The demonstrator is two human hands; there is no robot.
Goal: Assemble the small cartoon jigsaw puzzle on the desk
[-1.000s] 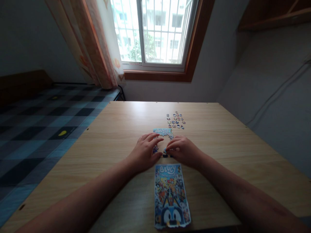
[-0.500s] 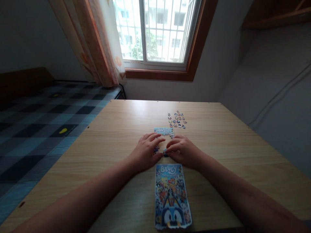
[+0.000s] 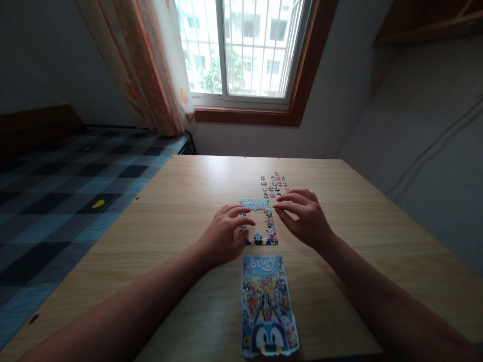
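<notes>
The puzzle [image 3: 254, 203] on the bench [image 3: 181, 201] has its border largely laid, middle mostly unfilled, loose pieces [image 3: 278, 178] beyond it, the left hand [image 3: 226, 231] spread at its left side, the right hand [image 3: 307, 218] narrowed beside its right, grip unclear.

left hand [image 3: 225, 235] bare, slim fingers. right hand [image 3: 308, 217] same, bare, slim fingers. left forearm [image 3: 139, 296] and right forearm [image 3: 381, 284] both uncovered, narrow at wrist, thicker toward near edge, shaded there. nails too small to make out.
</notes>
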